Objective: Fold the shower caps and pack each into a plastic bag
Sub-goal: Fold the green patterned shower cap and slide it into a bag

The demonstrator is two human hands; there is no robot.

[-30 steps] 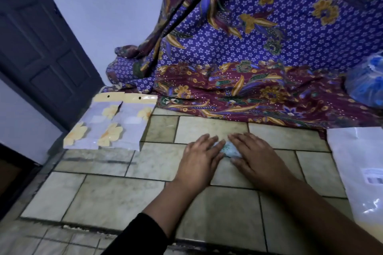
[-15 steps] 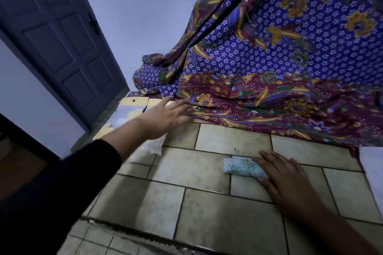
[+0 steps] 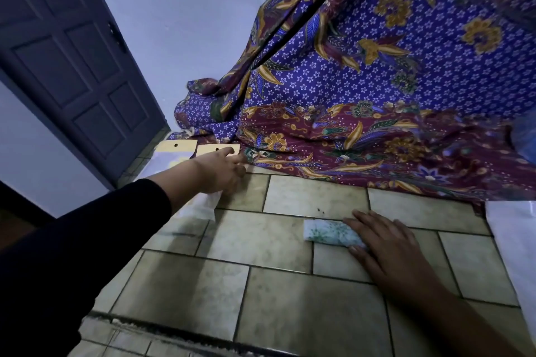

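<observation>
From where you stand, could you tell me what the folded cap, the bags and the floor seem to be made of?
Folded cap: probably thin plastic film, white with green print, creased flat. Bags: clear glossy plastic, apparently with yellow card tops, hole-punched. Floor: likely glazed ceramic tile, mottled beige, dark grout lines.

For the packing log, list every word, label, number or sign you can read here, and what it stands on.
No readable text anywhere in this view.
Plastic bags: yellow header cards with punched holes, no print visible.
Folded shower cap: green speckled pattern, no words.
White bag at the right edge: no label showing.
</observation>
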